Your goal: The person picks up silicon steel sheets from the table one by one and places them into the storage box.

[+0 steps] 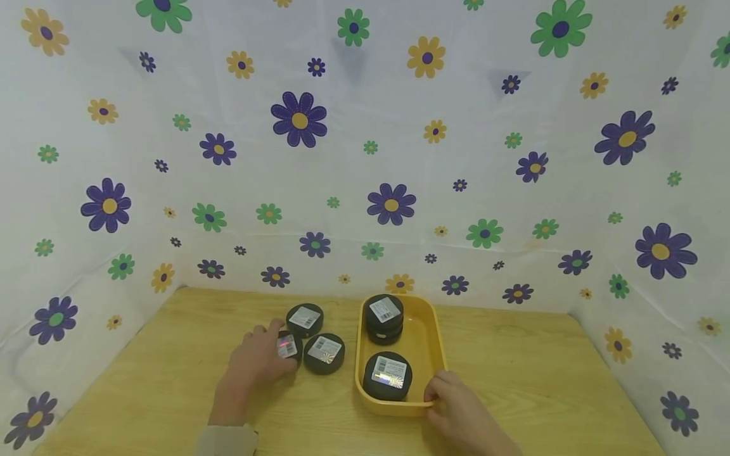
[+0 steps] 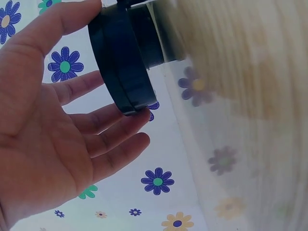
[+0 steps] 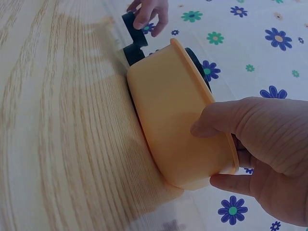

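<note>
My left hand [image 1: 259,354] grips the edges of a flat round black container [image 1: 289,347] with a white label on top. In the left wrist view, the thumb and fingers of that hand [image 2: 53,125] hold the black container [image 2: 122,57] from both sides. Two similar black containers [image 1: 305,320] [image 1: 324,353] lie beside it on the table. My right hand [image 1: 462,408] pinches the near right corner of a yellow tray [image 1: 441,342], its thumb on the outer wall [image 3: 168,110]. Inside the tray, a stack of black containers [image 1: 384,316] stands at the far end and a single container [image 1: 388,377] lies near.
The tray stands on a light wooden table [image 1: 513,361], right of the loose containers. A white sheet with printed flowers [image 1: 365,171] hangs behind the table and along both sides.
</note>
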